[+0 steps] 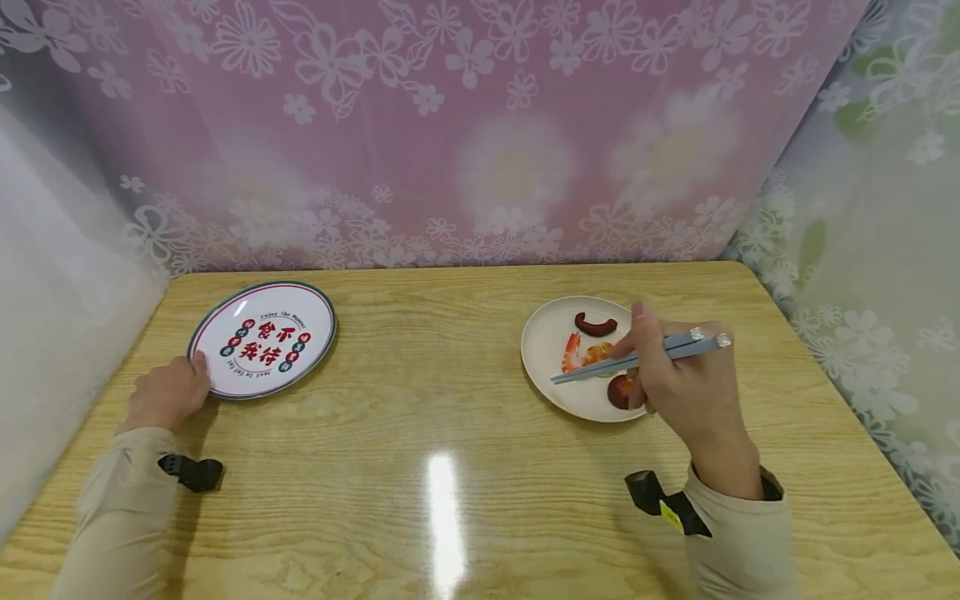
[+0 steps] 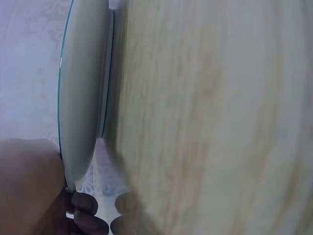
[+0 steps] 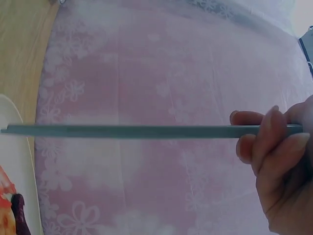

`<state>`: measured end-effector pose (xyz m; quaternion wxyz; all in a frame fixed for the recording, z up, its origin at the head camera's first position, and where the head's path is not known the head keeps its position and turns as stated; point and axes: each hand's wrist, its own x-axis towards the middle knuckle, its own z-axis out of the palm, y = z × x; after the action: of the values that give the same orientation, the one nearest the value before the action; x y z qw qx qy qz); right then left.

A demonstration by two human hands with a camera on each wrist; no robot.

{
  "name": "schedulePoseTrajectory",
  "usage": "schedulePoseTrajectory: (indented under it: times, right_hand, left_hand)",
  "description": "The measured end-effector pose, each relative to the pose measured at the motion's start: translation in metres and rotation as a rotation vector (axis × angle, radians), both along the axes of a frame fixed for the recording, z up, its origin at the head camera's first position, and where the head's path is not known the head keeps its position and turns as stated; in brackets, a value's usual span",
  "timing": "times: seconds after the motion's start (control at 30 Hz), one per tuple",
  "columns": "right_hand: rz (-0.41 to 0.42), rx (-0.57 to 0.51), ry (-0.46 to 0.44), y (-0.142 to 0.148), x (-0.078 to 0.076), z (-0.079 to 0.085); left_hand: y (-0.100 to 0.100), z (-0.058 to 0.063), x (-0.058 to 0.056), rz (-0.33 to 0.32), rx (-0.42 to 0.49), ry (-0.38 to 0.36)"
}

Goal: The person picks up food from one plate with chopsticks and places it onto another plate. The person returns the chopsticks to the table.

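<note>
At the left of the head view lies a white oval plate with a dark rim and red and dark lettering. My left hand pinches its near left edge, thumb on top; the left wrist view has the fingers under the rim. My right hand holds a pair of grey-blue chopsticks, their tips close together above a cream plate. On that plate are a shrimp, a dark red curved piece, a yellow-orange piece and a brown round piece, partly hidden by the hand.
Both plates stand on a wooden table, with bare wood between them. A pink flowered curtain hangs behind the far edge, and pale curtains hang at both sides.
</note>
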<state>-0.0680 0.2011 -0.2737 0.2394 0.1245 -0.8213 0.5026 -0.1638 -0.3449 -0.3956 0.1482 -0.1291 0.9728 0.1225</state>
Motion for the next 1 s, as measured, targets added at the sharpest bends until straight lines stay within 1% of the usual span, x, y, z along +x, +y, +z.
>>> schedulePoseTrajectory:
  times: [0.07, 0.17, 0.27, 0.33, 0.43, 0.53, 0.6, 0.67, 0.77, 0.83, 1.0]
  right_hand:
    - [-0.054, 0.031, -0.02, 0.008, 0.0, 0.003]
    - [-0.129, 0.096, -0.077, 0.016, -0.001, 0.005]
    - [-0.174, 0.138, -0.103, 0.022, -0.004, 0.004]
    - [-0.194, 0.133, -0.101, 0.026, -0.006, 0.003]
    - [-0.212, 0.108, -0.089, 0.033, -0.009, 0.002]
    - [-0.206, 0.137, -0.091, 0.041, -0.012, 0.003]
    - [-0.197, 0.183, -0.128, 0.047, -0.012, 0.004]
    - [-0.199, 0.216, -0.186, 0.051, -0.011, 0.005]
    - [-0.228, 0.218, -0.259, 0.054, -0.009, 0.006]
    - [-0.251, 0.209, -0.277, 0.055, -0.009, 0.006]
    - [-0.27, 0.221, -0.262, 0.058, -0.009, 0.006]
  left_hand:
    - [0.0, 0.0, -0.001, 0.008, -0.003, -0.003]
    - [-0.001, -0.001, -0.002, 0.014, -0.004, -0.008]
    - [-0.001, -0.001, -0.001, 0.007, -0.004, -0.01]
    - [-0.001, -0.002, -0.001, 0.0, -0.002, -0.012]
    - [-0.001, -0.002, 0.0, -0.001, 0.002, -0.015]
    - [-0.001, -0.003, -0.001, 0.001, 0.004, -0.016]
    - [-0.001, -0.002, -0.001, 0.003, 0.003, -0.017]
    - [-0.001, -0.002, -0.001, 0.005, 0.002, -0.02]
    - [0.0, -0.001, -0.001, 0.008, 0.001, -0.021]
    - [0.0, -0.001, -0.001, 0.005, -0.002, -0.018]
    - [0.001, -0.001, -0.001, -0.006, -0.014, -0.008]
